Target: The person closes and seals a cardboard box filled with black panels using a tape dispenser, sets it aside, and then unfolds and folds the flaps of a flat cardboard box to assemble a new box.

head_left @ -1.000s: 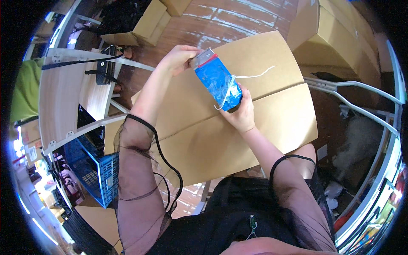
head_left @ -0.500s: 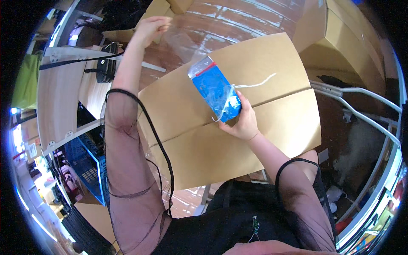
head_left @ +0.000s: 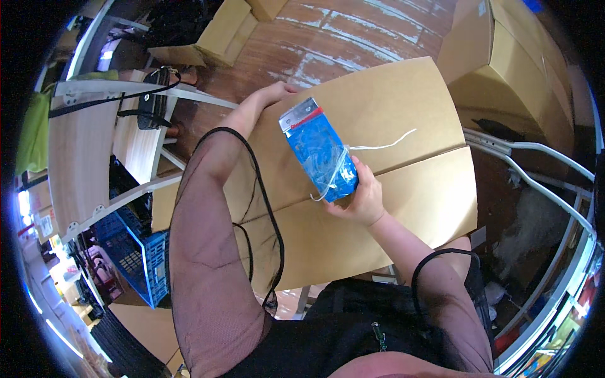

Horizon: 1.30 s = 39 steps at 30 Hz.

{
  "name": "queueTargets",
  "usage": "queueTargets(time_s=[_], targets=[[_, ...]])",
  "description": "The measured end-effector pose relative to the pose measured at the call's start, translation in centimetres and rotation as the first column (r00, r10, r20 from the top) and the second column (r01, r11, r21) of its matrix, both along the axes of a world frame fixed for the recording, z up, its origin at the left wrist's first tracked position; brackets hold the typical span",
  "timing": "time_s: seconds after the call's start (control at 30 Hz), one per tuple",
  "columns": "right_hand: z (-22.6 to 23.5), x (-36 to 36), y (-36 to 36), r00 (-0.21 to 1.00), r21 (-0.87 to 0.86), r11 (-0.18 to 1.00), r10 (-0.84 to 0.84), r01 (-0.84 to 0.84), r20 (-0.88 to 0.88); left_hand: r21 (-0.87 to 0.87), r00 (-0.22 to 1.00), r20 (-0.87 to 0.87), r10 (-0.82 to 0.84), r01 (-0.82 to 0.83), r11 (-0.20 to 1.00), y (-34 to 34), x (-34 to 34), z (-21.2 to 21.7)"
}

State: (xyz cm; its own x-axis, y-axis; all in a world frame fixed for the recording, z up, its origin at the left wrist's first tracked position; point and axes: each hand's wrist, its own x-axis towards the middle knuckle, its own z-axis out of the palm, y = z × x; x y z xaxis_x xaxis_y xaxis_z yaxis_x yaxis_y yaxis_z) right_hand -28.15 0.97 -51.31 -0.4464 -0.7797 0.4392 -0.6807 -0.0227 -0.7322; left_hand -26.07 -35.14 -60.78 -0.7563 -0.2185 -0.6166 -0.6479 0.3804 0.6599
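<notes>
My right hand [head_left: 362, 195] is closed around the near end of a blue rectangular pack [head_left: 318, 148]. Crinkled clear plastic covers the pack, which has a silver far end and a red strip beside it. A thin white string [head_left: 384, 143] trails from the pack to the right. Beneath lies a large cardboard box [head_left: 403, 107] with a seam across its top. My left hand [head_left: 274, 93] is at the box's far left edge, just beyond the pack's silver end. Its fingertips are hidden or smeared, so I cannot tell what they hold.
An open carton [head_left: 230, 31] stands on the wooden floor at the far left, and a tall carton [head_left: 504, 63] at the far right. A pale wooden shelf [head_left: 85, 145] with a black bag [head_left: 151, 101] and a blue crate [head_left: 148, 264] are on the left. Metal rails [head_left: 535, 142] run along the right.
My left hand has come down and right from the upper left to the box's far edge. The clear film trailing from it no longer shows there. My right hand and the pack sit slightly lower.
</notes>
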Motion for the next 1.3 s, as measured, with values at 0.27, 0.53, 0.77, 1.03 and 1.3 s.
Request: queueTargets(time_s=[0.27, 0.53, 0.77, 1.03, 1.3], targets=[[0.7, 0.1, -0.2, 0.999, 0.103, 0.994, 0.019, -0.023, 0.043, -0.811, 0.996, 0.088, 0.034, 0.052, 0.582, -1.7, 1.0, 4.8], [0.4, 0.1, 0.4, 0.999, 0.079, 0.997, -0.001, -0.002, 0.043, 0.211, 0.978, 0.101, 0.184, -0.202, 0.956, 3.9, 1.5, 7.5], [-0.1, 0.6, -0.2, 1.000, 0.007, 1.000, 0.005, -0.005, 0.001, -0.265, 0.810, -0.135, 0.571, -0.585, 0.767, 3.1, 4.9, 9.8], [0.9, -0.1, -0.7, 0.999, 0.015, 0.999, -0.050, 0.049, 0.012, -0.781, 0.918, -0.392, -0.051, -0.303, 0.546, 19.3, 13.9, 14.7], [1.0, 0.2, -0.8, 0.998, -0.055, 0.997, -0.050, 0.049, -0.021, -0.447, 0.883, -0.445, 0.149, -0.363, 0.818, 6.8, 3.2, 10.3]])
